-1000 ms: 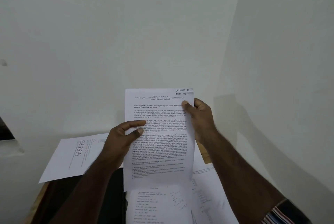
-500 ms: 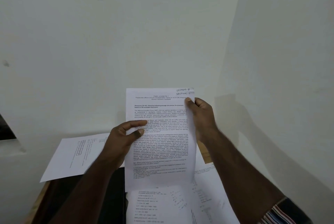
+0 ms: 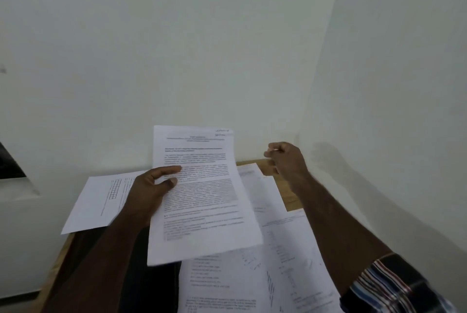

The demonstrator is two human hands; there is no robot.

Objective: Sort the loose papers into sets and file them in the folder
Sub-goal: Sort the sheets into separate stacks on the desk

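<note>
A: Where's the sheet?

B: The printed sheet (image 3: 202,194) is held up off the table (image 3: 283,186) by the left hand (image 3: 149,191) alone. That hand grips its left edge about halfway down, thumb (image 3: 169,182) on the printed face, index finger (image 3: 169,170) laid across the text above it, the other fingers hidden behind. The sheet tilts, its lower end swinging toward the camera.

A: And the right hand?

B: The right hand (image 3: 286,158) is apart from the sheet, off to its right and near its upper half. It holds nothing; the fingers are curled loosely inward, not quite a fist. It hangs above the far right corner of the table.

A: How many papers in all?

B: One in the hand. One more, with a small grid printed on it (image 3: 101,201), lies to the left, its near corner overhanging the table edge. To the right and below, a spread of overlapping pages (image 3: 275,257) lies flat under the held sheet. I count perhaps four there, but blur and overlap make that uncertain.

A: Anything else?

B: A dark surface (image 3: 151,282) lies under the left forearm, between the grid page and the spread. A striped sleeve (image 3: 389,287) shows at the right arm. Two hands, both bare.
</note>
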